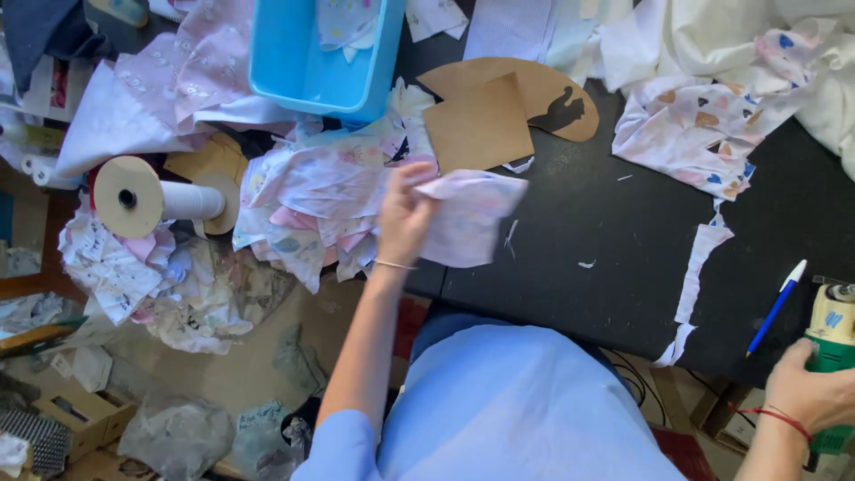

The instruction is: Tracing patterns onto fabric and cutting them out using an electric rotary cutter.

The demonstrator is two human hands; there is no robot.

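The cut piece of pale printed fabric (472, 218) was held above the near edge of the black counter (606, 258), pinched at its left margin by the left hand (405, 214). From that hand the piece extended to the right, its long axis running roughly left to right across the counter edge; its outline was motion-blurred, so the exact shape could not be fixed. The left hand was clamped on the fabric, fingers closed over its edge.

The right hand (810, 392) was well apart, at the lower right corner of the view, closed around a green-and-cream electric cutting tool (833, 356). The left hand was therefore the nearer to the fabric by a wide margin.

Just left of the held piece lay a heap of similar cut pieces (312, 209). Behind it lay brown cardboard templates (481, 125), one square, one rounded. A blue plastic bin (325, 53) stood further back. A blue-and-white pen (777, 307) and a white fabric strip (699, 276) lay between the two hands, nearer the right.
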